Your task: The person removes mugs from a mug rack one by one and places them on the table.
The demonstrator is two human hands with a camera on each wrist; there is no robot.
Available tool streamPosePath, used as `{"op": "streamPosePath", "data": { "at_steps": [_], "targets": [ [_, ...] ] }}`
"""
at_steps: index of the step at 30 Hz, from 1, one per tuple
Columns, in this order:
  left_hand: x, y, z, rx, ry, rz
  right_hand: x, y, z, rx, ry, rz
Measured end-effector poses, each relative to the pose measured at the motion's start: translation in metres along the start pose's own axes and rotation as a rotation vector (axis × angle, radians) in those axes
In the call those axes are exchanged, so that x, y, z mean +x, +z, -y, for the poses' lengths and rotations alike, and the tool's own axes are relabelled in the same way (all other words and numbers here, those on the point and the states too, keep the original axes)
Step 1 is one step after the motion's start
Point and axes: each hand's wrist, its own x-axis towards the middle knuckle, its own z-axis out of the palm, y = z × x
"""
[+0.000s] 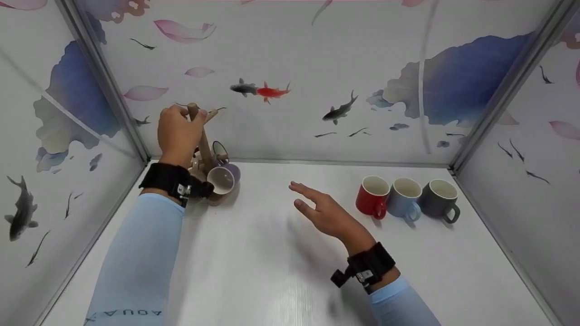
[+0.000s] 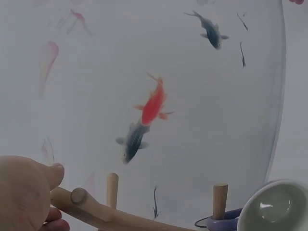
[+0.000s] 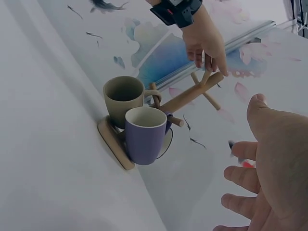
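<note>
My left hand [image 1: 179, 131] grips the top of a wooden mug tree [image 1: 205, 144] at the back left of the table. A purple mug [image 3: 144, 139] and a beige mug [image 3: 122, 107] hang from its lower pegs, seen side by side in the right wrist view. Part of another rounded piece with a dark rim shows behind the purple mug. Bare upper pegs stick out near my left fingers in the left wrist view. Over the middle of the table, my right hand [image 1: 331, 215] is held with fingers extended and nothing in it.
To the right stand a red mug [image 1: 368, 199], a light blue mug [image 1: 399, 203] and a dark grey mug [image 1: 433, 203] in a row, upright. Patterned panels [image 1: 281, 131] with metal corner posts enclose the white table [image 1: 253, 271] at the back and sides.
</note>
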Motion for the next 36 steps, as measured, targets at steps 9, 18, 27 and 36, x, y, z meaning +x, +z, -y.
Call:
{"op": "streamPosePath", "data": {
  "at_steps": [9,18,27,36],
  "targets": [
    [0.017,-0.006,-0.003,0.065,-0.032,0.057,0.008,0.016,0.007,0.012,-0.008,0.014],
    [0.027,-0.007,-0.009,0.121,-0.033,0.045,0.016,0.025,0.005,0.022,0.003,0.015],
    [0.029,-0.002,-0.011,0.109,-0.022,0.066,0.028,0.031,0.002,0.041,0.011,0.028],
    [0.027,-0.005,-0.015,0.085,-0.008,0.071,0.034,0.032,0.003,0.045,0.004,0.044]
  ]
}}
